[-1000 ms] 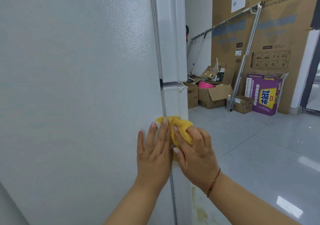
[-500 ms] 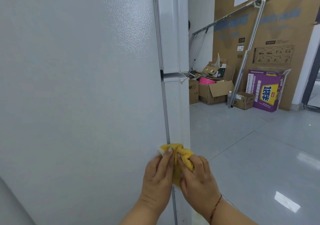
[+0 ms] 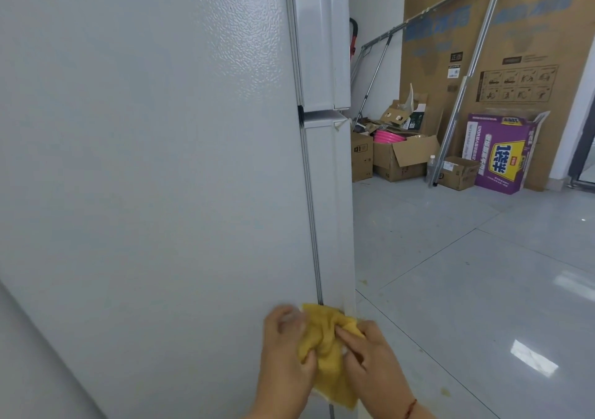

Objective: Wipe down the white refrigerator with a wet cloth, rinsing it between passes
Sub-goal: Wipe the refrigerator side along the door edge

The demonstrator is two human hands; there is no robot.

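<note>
The white refrigerator fills the left half of the view, its textured side panel facing me and its two door edges at the right. A yellow cloth is bunched against the lower door's seam, low down. My left hand grips the cloth's left side, thumb hooked over its fold. My right hand presses the cloth's right side against the door edge with fingers curled onto it. A red cord circles my right wrist.
Grey tiled floor stretches to the right, with yellowish stains by the refrigerator's base. Cardboard boxes, a purple box, a metal rack frame and a large cardboard sheet stand at the back wall.
Both hands and the yellow cloth have slid down the refrigerator's door seam, from mid-height to low near the floor. The cloth is more spread out below my hands now.
</note>
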